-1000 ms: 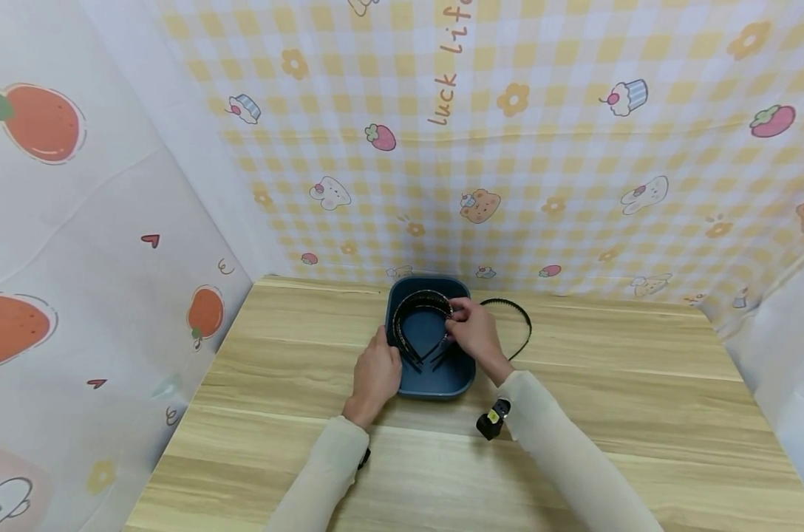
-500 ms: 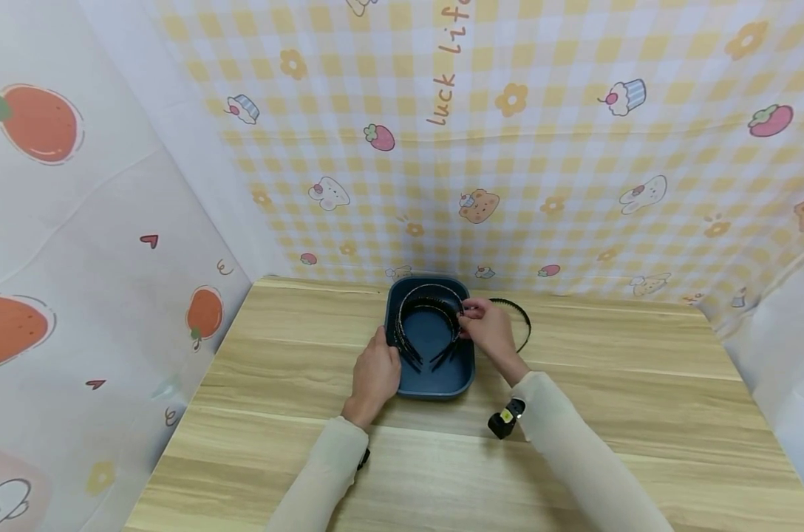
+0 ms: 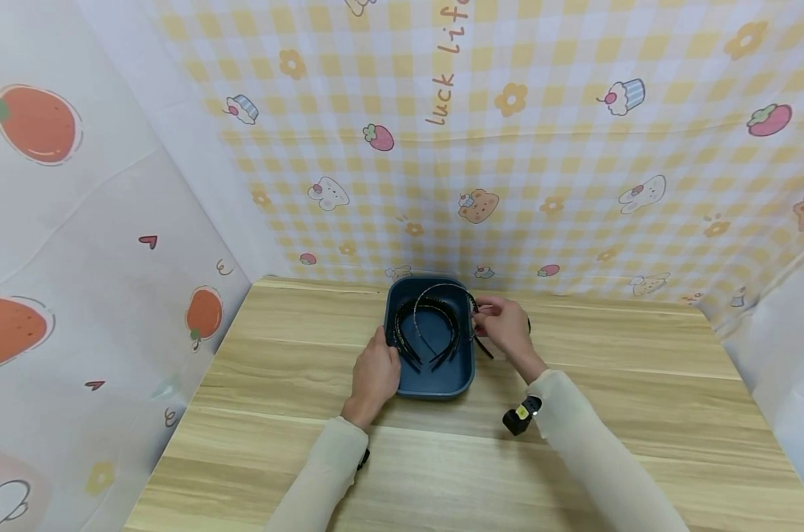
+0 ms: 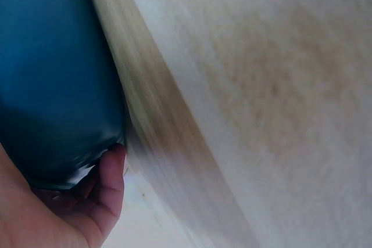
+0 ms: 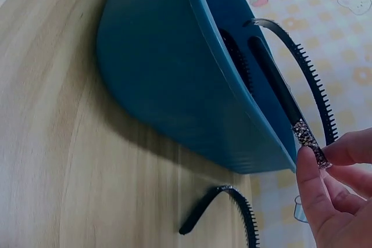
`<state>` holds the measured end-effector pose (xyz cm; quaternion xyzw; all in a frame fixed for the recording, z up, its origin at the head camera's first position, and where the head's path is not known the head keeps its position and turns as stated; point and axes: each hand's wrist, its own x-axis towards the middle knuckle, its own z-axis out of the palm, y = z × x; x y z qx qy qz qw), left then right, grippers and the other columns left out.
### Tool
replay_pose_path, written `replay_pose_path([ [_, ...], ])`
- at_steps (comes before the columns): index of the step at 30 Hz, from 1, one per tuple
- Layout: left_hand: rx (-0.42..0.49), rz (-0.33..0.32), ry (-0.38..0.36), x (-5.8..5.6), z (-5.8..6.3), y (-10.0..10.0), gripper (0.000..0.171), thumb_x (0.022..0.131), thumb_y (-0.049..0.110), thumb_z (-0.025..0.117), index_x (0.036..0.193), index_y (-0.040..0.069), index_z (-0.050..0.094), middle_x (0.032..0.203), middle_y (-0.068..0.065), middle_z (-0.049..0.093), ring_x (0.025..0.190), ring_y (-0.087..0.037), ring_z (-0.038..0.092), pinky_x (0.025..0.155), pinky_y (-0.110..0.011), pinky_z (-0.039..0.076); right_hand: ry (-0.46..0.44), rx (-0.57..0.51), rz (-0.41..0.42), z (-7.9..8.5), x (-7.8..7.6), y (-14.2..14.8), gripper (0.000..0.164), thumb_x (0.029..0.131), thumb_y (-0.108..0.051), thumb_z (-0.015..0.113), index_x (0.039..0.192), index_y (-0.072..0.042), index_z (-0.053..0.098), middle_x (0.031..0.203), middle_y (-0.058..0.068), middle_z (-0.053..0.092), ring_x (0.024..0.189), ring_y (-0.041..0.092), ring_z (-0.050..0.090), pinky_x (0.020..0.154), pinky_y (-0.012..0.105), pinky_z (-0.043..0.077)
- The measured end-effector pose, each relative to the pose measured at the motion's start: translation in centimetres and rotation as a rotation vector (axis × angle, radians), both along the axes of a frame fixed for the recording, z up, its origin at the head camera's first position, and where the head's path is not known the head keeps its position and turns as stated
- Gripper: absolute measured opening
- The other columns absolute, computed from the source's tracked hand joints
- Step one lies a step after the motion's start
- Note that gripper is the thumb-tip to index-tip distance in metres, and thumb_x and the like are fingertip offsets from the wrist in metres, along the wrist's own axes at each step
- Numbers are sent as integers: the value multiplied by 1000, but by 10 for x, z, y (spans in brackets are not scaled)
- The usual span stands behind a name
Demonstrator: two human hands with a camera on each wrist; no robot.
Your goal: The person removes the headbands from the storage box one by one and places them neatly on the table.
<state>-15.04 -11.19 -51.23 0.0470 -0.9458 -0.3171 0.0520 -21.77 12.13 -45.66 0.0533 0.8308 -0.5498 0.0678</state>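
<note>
A deep blue plastic bin stands on the table against the patterned cloth. My left hand grips its left wall at the rim; fingers of that hand show over the inside in the right wrist view. My right hand pinches a black toothed headband by its glittery, stone-covered part. That headband is held above the bin's right side, one end out past the rim. Inside the bin lie several dark headbands, nested together. Another black toothed headband lies on the table right of the bin, mostly behind my right hand in the head view.
The wood-grain table extends to both sides and in front. A yellow checked cloth hangs right behind the bin, and a white printed cloth on the left. A black wrist camera hangs below my right wrist.
My right hand has moved right, drawing one headband away from the nested group and over the bin's right rim. My left hand stays at the bin's left side.
</note>
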Motion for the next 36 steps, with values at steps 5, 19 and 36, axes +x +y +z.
replay_pose_path([
  [5,4,-3,1,1,0,1,48,102,14,44,145,-7,41,126,-23,62,68,-24,62,58,-39,52,-9,6,-13,0,-1,9,37,92,-5,61,129,-1,64,112,25,70,68,15,71,74,38,59],
  [19,7,-5,6,1,-1,1,48,103,13,43,146,-8,39,131,-24,59,65,-24,60,58,-39,52,-29,-10,-35,0,-2,34,40,94,-6,63,133,1,60,116,27,66,67,8,69,72,29,59],
  [36,4,-14,11,1,1,0,48,103,13,43,146,-9,40,128,-24,60,57,-19,55,51,-33,47,-35,-52,-80,-9,-3,64,37,94,-5,64,130,6,61,112,22,69,72,6,67,72,24,58],
])
